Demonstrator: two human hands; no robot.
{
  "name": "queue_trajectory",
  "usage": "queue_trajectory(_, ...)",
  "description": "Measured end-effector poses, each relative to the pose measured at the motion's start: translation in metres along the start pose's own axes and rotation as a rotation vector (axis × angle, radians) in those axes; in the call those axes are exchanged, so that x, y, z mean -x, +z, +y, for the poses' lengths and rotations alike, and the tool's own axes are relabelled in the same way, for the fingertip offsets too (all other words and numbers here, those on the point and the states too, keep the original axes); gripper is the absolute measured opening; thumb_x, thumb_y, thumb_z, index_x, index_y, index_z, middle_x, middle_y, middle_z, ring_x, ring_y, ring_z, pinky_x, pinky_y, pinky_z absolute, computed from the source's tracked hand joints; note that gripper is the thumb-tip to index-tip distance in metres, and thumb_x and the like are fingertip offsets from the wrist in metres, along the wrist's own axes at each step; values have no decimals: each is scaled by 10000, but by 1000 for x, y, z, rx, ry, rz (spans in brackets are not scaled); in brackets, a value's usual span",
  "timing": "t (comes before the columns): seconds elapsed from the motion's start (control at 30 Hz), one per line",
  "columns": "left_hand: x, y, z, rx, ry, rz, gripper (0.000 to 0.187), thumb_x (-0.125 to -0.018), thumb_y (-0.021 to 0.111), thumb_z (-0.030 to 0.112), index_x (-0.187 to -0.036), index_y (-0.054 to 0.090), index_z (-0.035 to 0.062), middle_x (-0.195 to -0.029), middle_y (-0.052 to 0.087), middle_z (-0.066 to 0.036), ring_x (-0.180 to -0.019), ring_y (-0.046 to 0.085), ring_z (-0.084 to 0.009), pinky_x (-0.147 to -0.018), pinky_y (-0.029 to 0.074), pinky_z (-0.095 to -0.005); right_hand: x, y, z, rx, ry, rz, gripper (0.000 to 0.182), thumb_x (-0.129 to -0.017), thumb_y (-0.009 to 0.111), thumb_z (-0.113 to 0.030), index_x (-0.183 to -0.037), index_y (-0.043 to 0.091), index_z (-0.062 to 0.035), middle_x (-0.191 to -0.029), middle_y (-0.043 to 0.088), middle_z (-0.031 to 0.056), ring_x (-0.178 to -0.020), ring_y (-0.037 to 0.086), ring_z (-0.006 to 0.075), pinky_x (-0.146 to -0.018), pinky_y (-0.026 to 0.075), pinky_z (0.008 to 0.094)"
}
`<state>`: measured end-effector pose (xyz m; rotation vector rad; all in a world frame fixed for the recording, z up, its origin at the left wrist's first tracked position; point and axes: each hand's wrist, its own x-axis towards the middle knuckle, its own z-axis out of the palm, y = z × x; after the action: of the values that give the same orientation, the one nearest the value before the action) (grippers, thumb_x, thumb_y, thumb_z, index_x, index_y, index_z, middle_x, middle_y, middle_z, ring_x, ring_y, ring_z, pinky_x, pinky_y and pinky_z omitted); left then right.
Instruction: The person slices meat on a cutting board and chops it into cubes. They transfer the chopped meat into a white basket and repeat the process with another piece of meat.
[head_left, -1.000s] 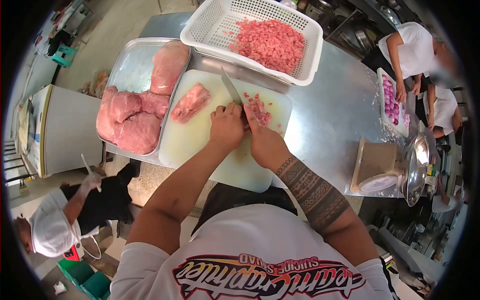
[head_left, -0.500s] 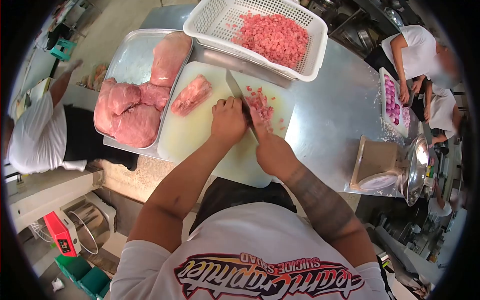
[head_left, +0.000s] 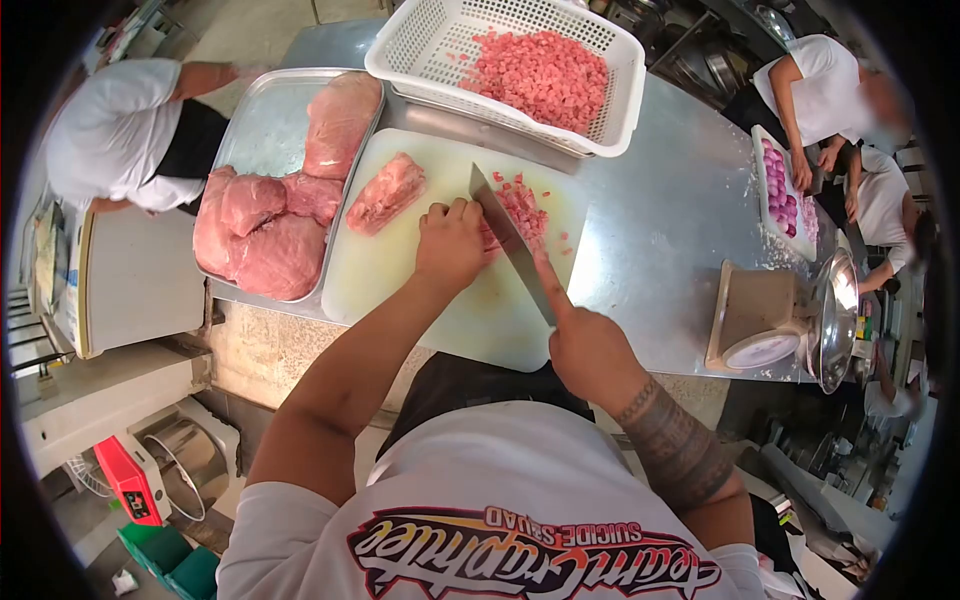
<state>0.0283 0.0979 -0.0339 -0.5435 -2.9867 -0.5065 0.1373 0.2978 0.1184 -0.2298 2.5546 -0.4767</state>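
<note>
**Tight on the left, roomier on the right**

The white cutting board [head_left: 390, 290] lies on a metal table [head_left: 650, 220], its near corner close to the person's waist. A metal tray [head_left: 280, 115] of large meat cuts [head_left: 275, 255] stands just beside its left edge, and a white basket [head_left: 415, 45] with diced meat [head_left: 540, 80] lines the far edge, so those two sides leave little room. To the right, a wide stretch of metal runs to the scale [head_left: 755, 310].

The left arm reaches up the board; the left hand [head_left: 452, 243] has its fingers bent and bunched, pinning a piece of meat [head_left: 491, 245] mostly hidden beside them. The right hand [head_left: 592, 350], near the board's close right corner, is wrapped round the handle of a knife [head_left: 515, 240], forefinger laid along it. The blade slants away to the left, passing close by the left fingers; whether it meets the board is hard to tell from above. Small meat cubes [head_left: 525, 212] lie right of the blade, and a thick strip of meat [head_left: 387, 193] lies apart, near the tray
</note>
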Motion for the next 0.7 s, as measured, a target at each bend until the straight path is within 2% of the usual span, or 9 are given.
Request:
queue_trajectory(0.07, -2, 5, -5, 5, 7, 5, 664, -698, 914, 334, -1207, 603, 42, -1178, 630, -111, -1097, 602, -362, -933, 501, -503, 4, -7, -8, -22, 47, -91, 981, -884, 546, -2, -1724, 56, -130, -796, 712, 221, -710, 694, 421, -687, 561, 535)
queue_trajectory(0.13, -1, 4, -3, 42, 5, 3, 632, -709, 903, 329, -1187, 602, 47, -1179, 631, -113, -1092, 600, -371, -931, 500, -511, -24, 15, 1, -68, -31, 3, 992, -867, 558, 15, -1721, 70, -114, -780, 699, 251, -695, 680, 446, -679, 544, 560)
queue_trajectory(0.23, 0, 7, -7, 79, 5, 9, 512, -808, 825, 348, -1180, 609, 70, -1182, 633, -107, -1085, 588, -362, -953, 465, -513, -82, 47, 3, -96, -114, 171, 984, -864, 557, 22, -1718, 86, -118, -820, 703, 284, -722, 683, 468, -698, 537, 579)
queue_trajectory(0.37, 2, 20, -9, 73, -45, 81, 294, -897, 665, 218, -1139, 615, 60, -1140, 620, -122, -1065, 584, -371, -940, 458, -518, -119, 50, 10, -171, -197, 267, 967, -887, 539, 13, -1719, 72, -141, -903, 718, 304, -763, 696, 481, -730, 539, 590)
queue_trajectory(0.43, 0, 23, -11, 73, -63, 105, 239, -912, 599, 165, -1125, 612, 57, -1123, 613, -128, -1055, 581, -373, -930, 454, -520, -98, 35, 2, -70, -96, 169, 965, -897, 531, 3, -1724, 57, -145, -882, 716, 271, -800, 707, 456, -754, 555, 566)
queue_trajectory(0.53, 3, 20, -12, 126, -26, 130, 232, -903, 602, 144, -1115, 613, 52, -1122, 613, -135, -1045, 577, -377, -927, 451, -523, -43, 1, -18, -13, -14, 18, 977, -889, 532, 12, -1726, 53, -141, -851, 712, 251, -799, 705, 439, -756, 559, 551)
queue_trajectory(0.63, 0, 26, -16, 90, 20, 156, 349, -839, 724, 200, -1120, 611, 26, -1081, 602, -145, -1006, 581, -383, -885, 468, -519, -8, -14, -25, -46, 61, -95, 996, -871, 537, 29, -1726, 50, -133, -827, 709, 245, -773, 695, 431, -739, 554, 548)
queue_trajectory(0.7, 1, 20, -14, 131, 31, 158, 328, -856, 705, 201, -1117, 614, 24, -1076, 605, -150, -1002, 580, -386, -883, 468, -515, -12, -11, -25, -80, 74, -97, 999, -869, 540, 31, -1725, 51, -131, -830, 710, 243, -772, 693, 429, -739, 551, 548)
